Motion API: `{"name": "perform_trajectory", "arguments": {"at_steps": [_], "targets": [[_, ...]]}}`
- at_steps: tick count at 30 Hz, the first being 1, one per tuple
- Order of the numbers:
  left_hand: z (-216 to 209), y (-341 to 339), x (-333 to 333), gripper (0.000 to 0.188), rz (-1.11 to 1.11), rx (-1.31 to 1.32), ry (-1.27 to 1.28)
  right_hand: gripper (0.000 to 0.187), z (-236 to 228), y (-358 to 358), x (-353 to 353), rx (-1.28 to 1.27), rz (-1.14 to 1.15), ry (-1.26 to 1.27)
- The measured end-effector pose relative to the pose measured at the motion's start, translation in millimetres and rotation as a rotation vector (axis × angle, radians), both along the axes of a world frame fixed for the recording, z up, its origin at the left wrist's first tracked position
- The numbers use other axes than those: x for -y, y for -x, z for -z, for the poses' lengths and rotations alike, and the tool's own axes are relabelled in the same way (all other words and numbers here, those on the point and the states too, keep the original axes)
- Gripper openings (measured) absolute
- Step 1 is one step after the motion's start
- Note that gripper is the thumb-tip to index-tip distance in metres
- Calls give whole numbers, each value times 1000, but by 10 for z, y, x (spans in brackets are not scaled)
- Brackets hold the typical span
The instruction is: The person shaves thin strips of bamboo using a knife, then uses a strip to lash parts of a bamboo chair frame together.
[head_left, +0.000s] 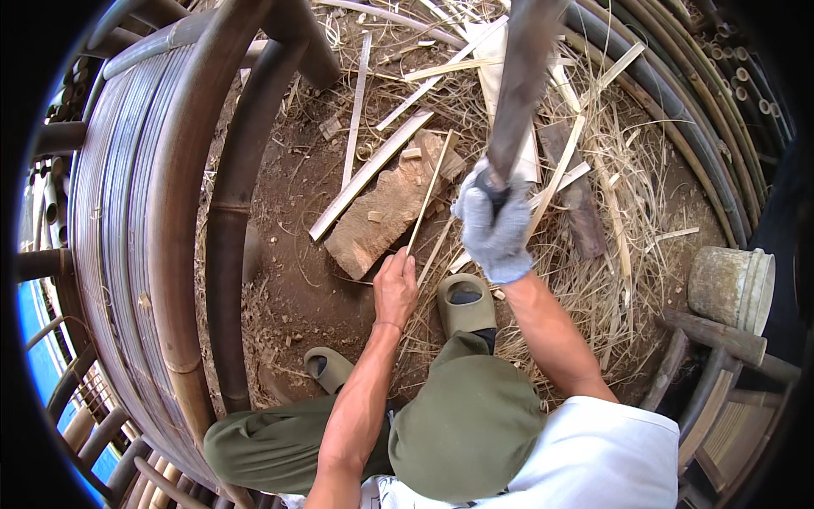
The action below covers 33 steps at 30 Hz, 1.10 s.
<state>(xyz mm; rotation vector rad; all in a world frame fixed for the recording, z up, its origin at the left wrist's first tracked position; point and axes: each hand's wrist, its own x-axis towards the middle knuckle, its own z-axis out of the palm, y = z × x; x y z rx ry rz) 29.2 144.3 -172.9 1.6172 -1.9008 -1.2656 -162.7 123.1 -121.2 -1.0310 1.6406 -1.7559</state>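
Note:
My bare left hand [396, 287] is closed round the near end of a thin bamboo strip [430, 195]. The strip slants away, its far part lying over a rough-cut wooden block [377, 219] on the ground. On my right hand is a grey work glove [493, 227], its fingers wrapped round the dark handle of a machete. The broad, dull blade [521, 89] points up and away, raised beside the block and slightly blurred. A small wood chip [376, 216] lies on the block. A flat pale bamboo slat [373, 174] rests along the block's left side.
Bamboo shavings [627, 195] and split strips litter the dirt at right, around a dark log [577, 195]. A bamboo frame [182, 204] stands close at left. Bent poles [678, 110] curve along the right, above a dirty bucket [731, 288]. My sandalled feet [466, 305] are near the block.

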Motion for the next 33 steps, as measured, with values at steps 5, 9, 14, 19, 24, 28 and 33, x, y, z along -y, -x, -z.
{"name": "perform_trajectory", "arguments": {"at_steps": [5, 9, 14, 19, 24, 28, 33], "targets": [[-31, -54, 55, 22, 41, -9, 135, 44, 418, 210, -82, -446, -238, -772], [-211, -6, 146, 23, 47, 1, 324, 46, -80, 191, 28, -358, -134, -638], [184, -96, -11, 28, 159, 117, 172, 49, 629, 261, -83, -520, -192, -832], [208, -202, 53, 20, -29, -89, -54, 47, 465, 339, -23, 45, -287, -844], [-268, 35, 191, 20, 134, 68, -38, 49, 597, 355, -93, -489, -203, -635], [-220, 57, 112, 17, 112, 2, 0, 54, 727, 332, -229, -384, -159, -760], [-255, 159, 142, 26, 59, 2, -169, 53, 643, 540, -154, -375, -363, -698]]}}
